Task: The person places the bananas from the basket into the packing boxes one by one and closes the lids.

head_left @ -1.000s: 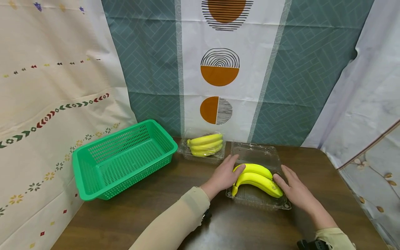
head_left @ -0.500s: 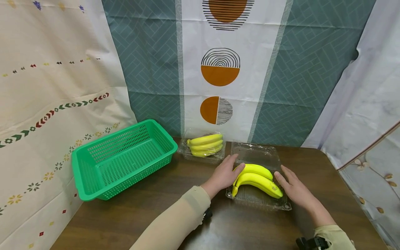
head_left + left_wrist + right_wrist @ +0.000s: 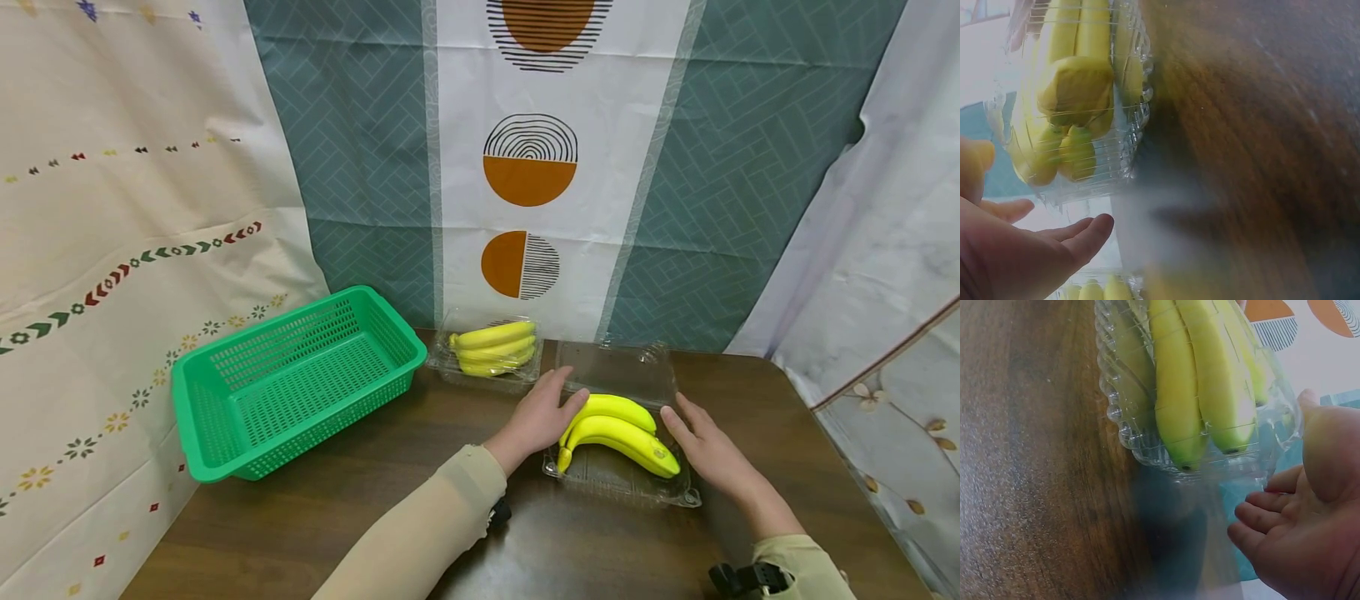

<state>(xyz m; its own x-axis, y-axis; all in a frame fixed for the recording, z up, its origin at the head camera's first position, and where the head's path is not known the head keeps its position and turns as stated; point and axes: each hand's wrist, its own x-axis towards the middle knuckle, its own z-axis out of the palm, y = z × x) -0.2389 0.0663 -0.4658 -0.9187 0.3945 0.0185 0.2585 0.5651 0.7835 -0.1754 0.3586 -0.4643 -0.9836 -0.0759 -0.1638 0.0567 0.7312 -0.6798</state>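
A clear plastic clamshell box (image 3: 611, 487) lies on the table with its lid (image 3: 611, 367) folded back toward the curtain. In it rests a bunch of yellow bananas (image 3: 626, 442), stem end to the left. My left hand (image 3: 536, 417) is at the box's left end, thumb beside the stem and fingers reaching toward the lid hinge. At the right end, beside the banana tips, my right hand (image 3: 712, 450) has its fingers extended. The left wrist view shows the banana stem (image 3: 1075, 90) through the ribbed plastic; greenish tips (image 3: 1229, 434) show in the right wrist view.
Behind and to the left stands a second clear box with bananas (image 3: 492, 348). A green perforated basket (image 3: 300, 417) occupies the left of the brown wooden table (image 3: 555, 550). Patterned curtains (image 3: 367, 167) hang close behind and at both sides.
The box lid's far edge and right corner look slightly shifted upward. My right thumb has drawn slightly away from the banana tips. My left hand and the bananas stay nearly in place.
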